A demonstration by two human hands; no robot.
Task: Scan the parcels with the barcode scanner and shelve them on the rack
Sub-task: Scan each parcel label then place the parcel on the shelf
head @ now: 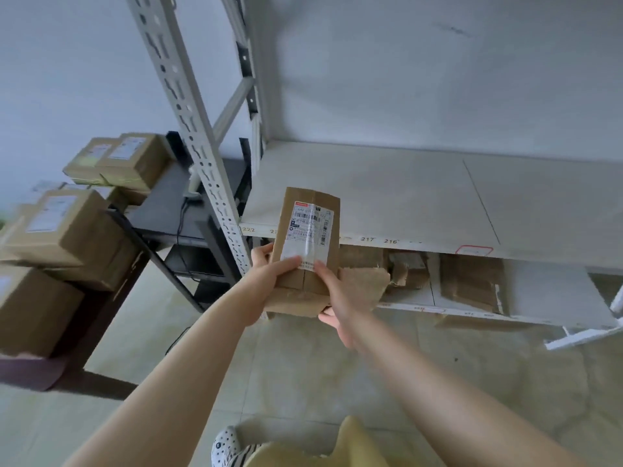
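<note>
A brown cardboard parcel with a white barcode label and clear tape is held upright at the front edge of the rack's pale shelf. My left hand grips its lower left side, thumb across the label. My right hand holds its lower right side from the front and underneath. The barcode scanner stands in its holder on the dark table to the left, its cable hanging down.
Several taped cardboard parcels are stacked on a dark stand at the left. The rack's grey perforated upright rises beside the parcel. More brown parcels lie on the lower shelf. Tiled floor below.
</note>
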